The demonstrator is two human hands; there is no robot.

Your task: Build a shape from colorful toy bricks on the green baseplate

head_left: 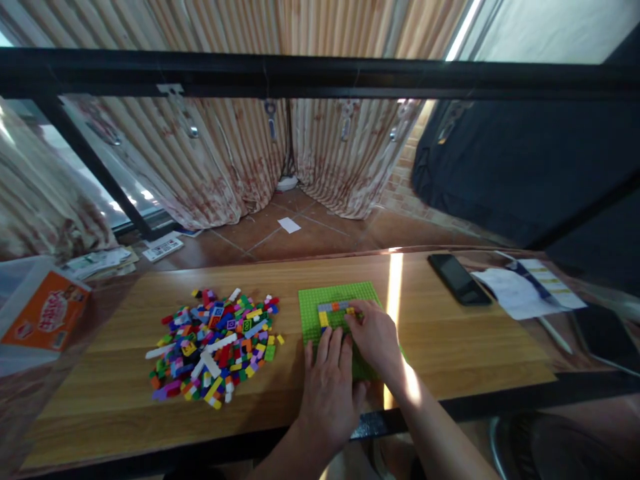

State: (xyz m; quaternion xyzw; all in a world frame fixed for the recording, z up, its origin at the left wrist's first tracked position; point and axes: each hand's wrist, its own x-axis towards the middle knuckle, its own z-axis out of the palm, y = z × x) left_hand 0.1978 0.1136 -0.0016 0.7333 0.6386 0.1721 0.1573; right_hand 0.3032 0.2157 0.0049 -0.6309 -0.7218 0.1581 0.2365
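Note:
A green studded baseplate (313, 297) lies on the wooden table, partly hidden under both hands. On it a row of grey bricks (326, 307) with an orange brick (335, 307) in it runs sideways, and a yellow brick (323, 319) joins its left end, running toward me. My left hand (330, 383) rests on the near part of the plate with its fingers stretched out, holding nothing. At the right end of the row, my right hand (375, 333) pinches a small yellow brick (350, 311), mostly covered by the fingertips.
A heap of loose coloured bricks (215, 347) spreads over the left of the wooden table (115, 400). A black phone (459, 279) and papers (510, 293) lie to the right. A plastic tub with an orange label (45, 313) stands at the far left. A dark bar (320, 75) crosses beyond the table.

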